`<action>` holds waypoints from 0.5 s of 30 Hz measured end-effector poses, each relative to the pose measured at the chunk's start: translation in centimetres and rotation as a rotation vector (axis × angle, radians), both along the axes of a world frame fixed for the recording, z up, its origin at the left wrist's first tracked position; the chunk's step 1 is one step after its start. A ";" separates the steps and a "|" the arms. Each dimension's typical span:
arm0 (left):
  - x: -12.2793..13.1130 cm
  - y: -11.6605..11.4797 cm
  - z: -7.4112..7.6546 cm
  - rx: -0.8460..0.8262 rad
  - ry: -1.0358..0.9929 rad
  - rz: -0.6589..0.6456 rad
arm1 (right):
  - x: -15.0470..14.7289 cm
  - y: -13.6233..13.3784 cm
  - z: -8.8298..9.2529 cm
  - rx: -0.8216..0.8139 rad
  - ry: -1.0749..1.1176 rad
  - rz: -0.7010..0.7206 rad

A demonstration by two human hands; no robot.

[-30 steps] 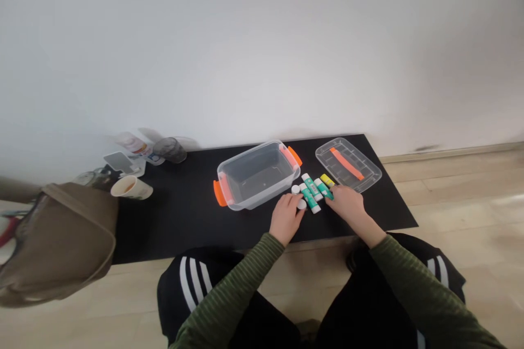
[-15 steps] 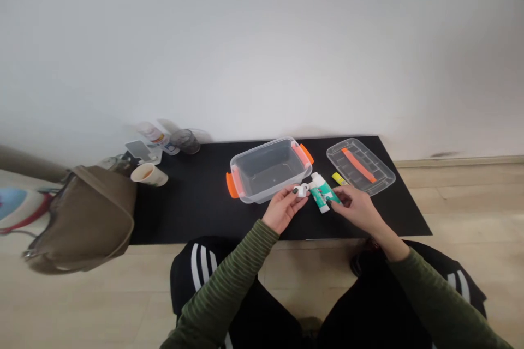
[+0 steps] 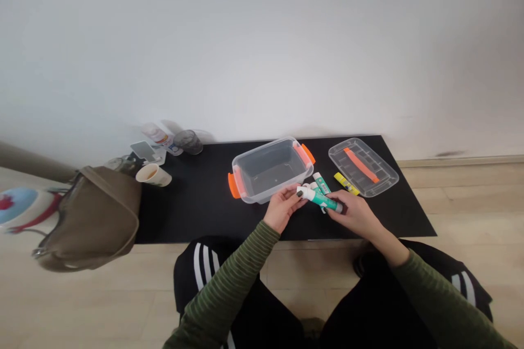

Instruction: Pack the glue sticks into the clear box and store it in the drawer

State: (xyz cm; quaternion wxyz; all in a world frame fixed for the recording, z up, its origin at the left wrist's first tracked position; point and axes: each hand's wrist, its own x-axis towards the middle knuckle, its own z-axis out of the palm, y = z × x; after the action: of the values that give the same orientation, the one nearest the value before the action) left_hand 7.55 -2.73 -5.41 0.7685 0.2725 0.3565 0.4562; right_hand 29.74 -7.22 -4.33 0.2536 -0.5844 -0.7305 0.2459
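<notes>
My right hand (image 3: 355, 215) is closed on the grey end of a green-and-white glue stick (image 3: 321, 199). The stick slants up to the left, its white end between the fingertips of my left hand (image 3: 283, 208). A small white ring-shaped piece (image 3: 306, 186) shows just behind that end; I cannot make out what it belongs to. Under and behind the held stick, another green-and-white glue stick (image 3: 321, 182) lies on the black table (image 3: 184, 207), partly covered. A yellow stick-shaped item (image 3: 346, 184) lies just beyond my right hand.
Behind my left hand stands an open clear box (image 3: 268, 196) with orange clips. Its clear lid (image 3: 385, 174) with an orange handle lies at the right. A paper cup (image 3: 154, 175), a phone (image 3: 143, 150), a bottle (image 3: 161, 138), a dark jar (image 3: 188, 142) and a brown bag (image 3: 98, 212) are at the left.
My right hand has lifted a glue stick from the group and brought its white end to my left fingers. The yellow item is now more in view.
</notes>
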 end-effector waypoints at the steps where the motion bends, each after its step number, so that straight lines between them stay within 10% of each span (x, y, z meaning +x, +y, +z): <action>1: 0.0 0.0 0.0 0.003 0.017 -0.004 | 0.0 0.0 0.0 0.009 -0.007 0.003; 15: 0.2 -0.5 0.0 0.024 0.104 -0.047 | 0.3 -0.4 0.2 0.033 0.101 0.040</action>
State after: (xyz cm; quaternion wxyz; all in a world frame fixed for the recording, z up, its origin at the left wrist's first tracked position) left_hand 7.71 -3.22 -5.37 0.7561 0.3135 0.3838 0.4274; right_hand 30.03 -7.65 -4.13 0.2948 -0.5523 -0.7323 0.2678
